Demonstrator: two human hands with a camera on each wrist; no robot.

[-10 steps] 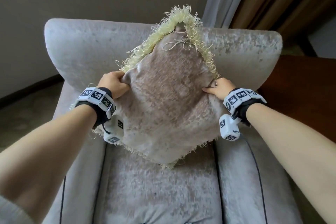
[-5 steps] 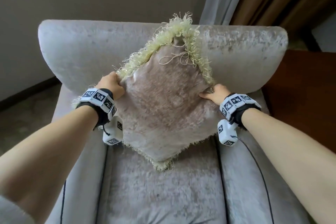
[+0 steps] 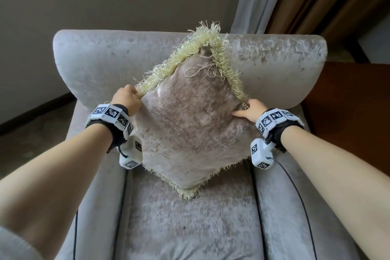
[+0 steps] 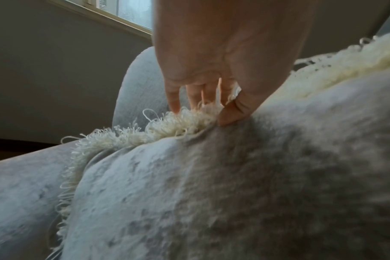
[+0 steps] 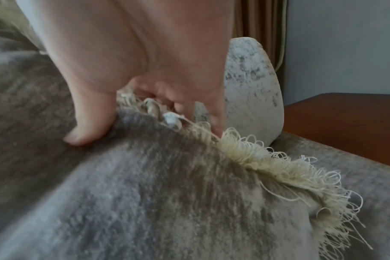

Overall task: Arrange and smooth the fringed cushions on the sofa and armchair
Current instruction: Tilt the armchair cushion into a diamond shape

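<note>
Two bare forearms reach into the head view. The left hand (image 3: 126, 100) and the right hand (image 3: 251, 110) are uncovered, with no gloves or rings visible. Behind each hand, on the wrist side of the fingers, sits a black fabric wrist wrap. Over each wrap runs a band of white square blocks, the left wristband (image 3: 110, 115) and the right wristband (image 3: 274, 119), each block printed with a black-and-white square code marker. A white boxy camera unit hangs below each wrist, the left camera unit (image 3: 131, 153) and the right camera unit (image 3: 261, 155), also carrying code markers. A thin black cable (image 3: 295, 192) trails from the right unit back along the forearm. A grey sleeve edge (image 3: 14, 245) shows at the left upper arm.
</note>
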